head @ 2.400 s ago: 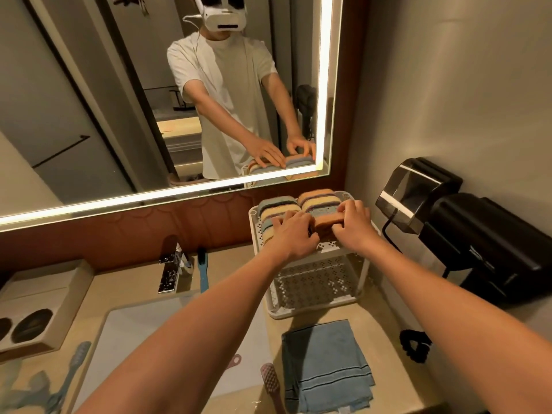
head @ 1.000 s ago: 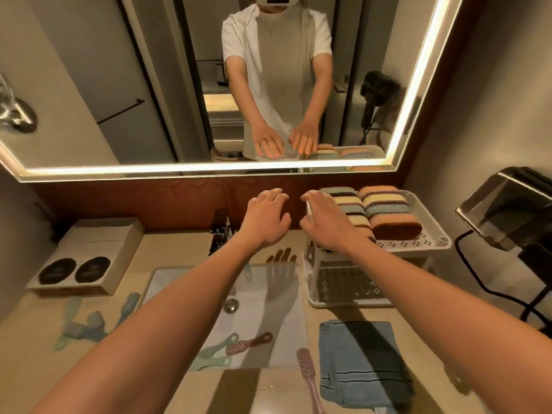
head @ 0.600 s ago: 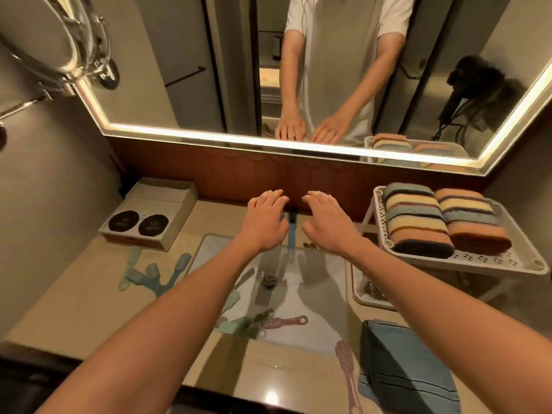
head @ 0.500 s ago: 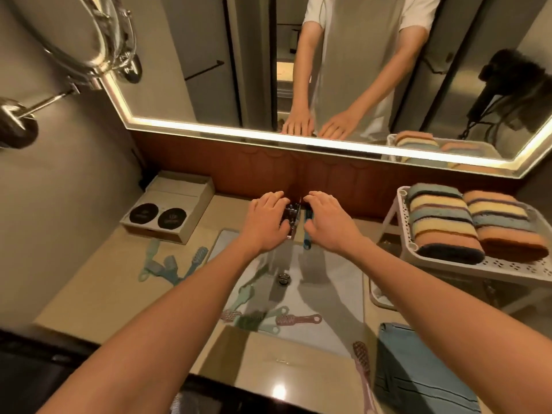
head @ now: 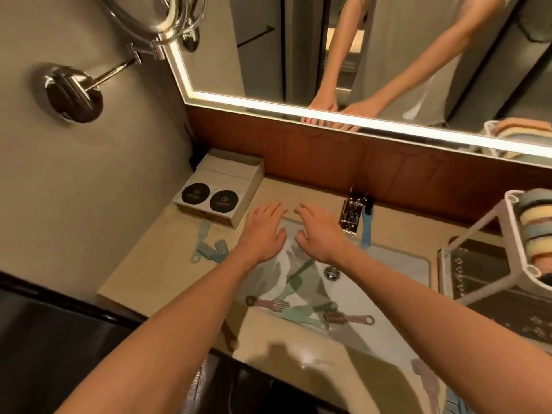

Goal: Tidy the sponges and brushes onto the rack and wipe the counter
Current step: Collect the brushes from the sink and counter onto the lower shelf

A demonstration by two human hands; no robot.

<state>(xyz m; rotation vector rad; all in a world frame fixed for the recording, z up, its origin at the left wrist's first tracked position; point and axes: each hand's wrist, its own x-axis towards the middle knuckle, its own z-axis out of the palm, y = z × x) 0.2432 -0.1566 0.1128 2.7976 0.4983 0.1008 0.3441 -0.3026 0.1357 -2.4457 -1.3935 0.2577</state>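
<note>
My left hand point(head: 264, 231) and my right hand point(head: 318, 231) hover side by side over the back left of the sink point(head: 397, 273), fingers spread and holding nothing. Several pink and green brushes point(head: 301, 312) lie in the sink basin below my forearms. Light blue brushes point(head: 209, 249) lie on the counter point(head: 167, 264) left of my left hand. A blue brush point(head: 366, 228) lies beside the faucet point(head: 352, 215). The white rack point(head: 507, 234) stands at the right edge with striped sponges point(head: 536, 225) on its top shelf.
A white box with two black discs point(head: 219, 189) sits at the counter's back left corner. A chrome swing-arm mirror mount point(head: 74, 91) is on the left wall. A pink brush point(head: 427, 380) lies on the counter's front edge. The wall mirror point(head: 358, 55) runs along the back.
My hands left the sponges on the rack and moved left across the sink, both open. The view swung left and down, so the rack slid to the right edge.
</note>
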